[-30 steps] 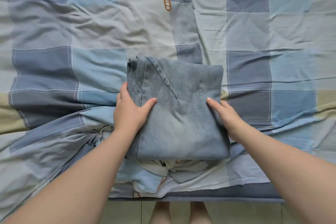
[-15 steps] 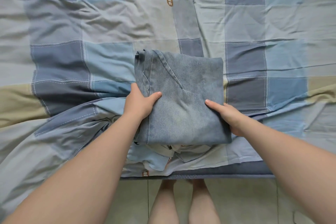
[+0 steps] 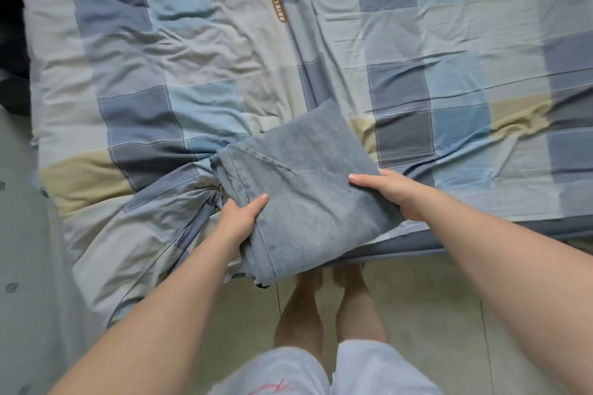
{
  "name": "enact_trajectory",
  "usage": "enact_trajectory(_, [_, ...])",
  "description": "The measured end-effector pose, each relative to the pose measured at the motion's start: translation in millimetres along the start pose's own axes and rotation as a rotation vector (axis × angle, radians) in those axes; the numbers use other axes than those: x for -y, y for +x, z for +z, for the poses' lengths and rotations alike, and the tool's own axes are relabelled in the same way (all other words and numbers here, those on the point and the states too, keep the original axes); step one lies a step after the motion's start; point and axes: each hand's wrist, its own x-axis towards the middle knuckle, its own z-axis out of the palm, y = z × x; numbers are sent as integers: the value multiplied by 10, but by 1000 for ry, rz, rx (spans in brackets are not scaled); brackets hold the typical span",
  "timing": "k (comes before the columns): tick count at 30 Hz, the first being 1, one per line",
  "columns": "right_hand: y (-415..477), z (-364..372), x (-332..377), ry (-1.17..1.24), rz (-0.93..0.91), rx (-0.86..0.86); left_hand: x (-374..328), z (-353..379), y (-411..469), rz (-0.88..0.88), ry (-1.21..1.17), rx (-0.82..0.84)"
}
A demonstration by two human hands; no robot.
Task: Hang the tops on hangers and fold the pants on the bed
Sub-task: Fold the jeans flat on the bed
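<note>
Both hands grip the folded jeans (image 3: 308, 189) (tilted at the bed (image 3: 417, 42) edge): left hand (image 3: 239, 218), right hand (image 3: 390, 191), thumbs on top.

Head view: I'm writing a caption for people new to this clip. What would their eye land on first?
The folded jeans, a pale blue denim bundle at the near edge of the bed, partly jutting over the floor. The left hand and right hand grip its two sides, thumbs on top. Behind lies the rumpled blue, grey and beige checked bedcover.
</note>
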Motion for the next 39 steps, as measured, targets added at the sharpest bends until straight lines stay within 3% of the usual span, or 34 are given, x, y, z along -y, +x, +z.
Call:
enact_trajectory(4, [-428,30,-92,-25,128,31,3,-109,-248,-93,5,113])
enact_trajectory(8, [-898,79,-404,98,259,29,-2,-129,-596,-88,99,204])
enact_trajectory(14, [-1806,144,-1118,370,222,-15,-77,-7,-1212,-4,253,367])
enact_trajectory(23, [-3168,101,-1986,904,-7,-164,-524,725,-2216,233,418,564])
enact_trajectory(29, [-4112,-35,-2634,1025,-230,-327,-687,1468,-3182,380,550,765])
enact_trajectory(33, [-4732,-84,-3342,1154,-415,-449,-429,2032,-3975,491,643,885])
enact_trajectory(39, [-5574,-50,-4746,1409,-632,-712,573,2849,-5147,625,699,1020])
